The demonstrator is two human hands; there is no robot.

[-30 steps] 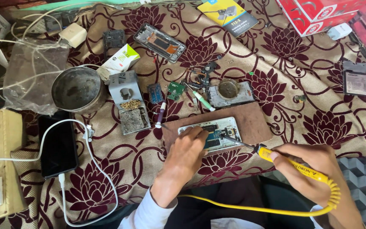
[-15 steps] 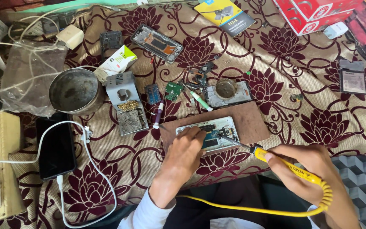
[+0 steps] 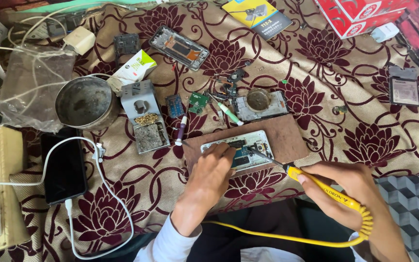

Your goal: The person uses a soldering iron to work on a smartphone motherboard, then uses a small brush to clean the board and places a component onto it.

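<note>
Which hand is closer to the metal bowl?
Left. The left hand rests on the opened phone, right of the bowl. The right hand, holding the soldering iron, is farther right.

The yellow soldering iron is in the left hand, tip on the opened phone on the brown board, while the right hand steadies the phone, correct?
Not quite: the hands are swapped. The head view shows the yellow soldering iron in the right hand, its tip on the opened phone lying on the brown board, while the left hand steadies the phone.
</note>
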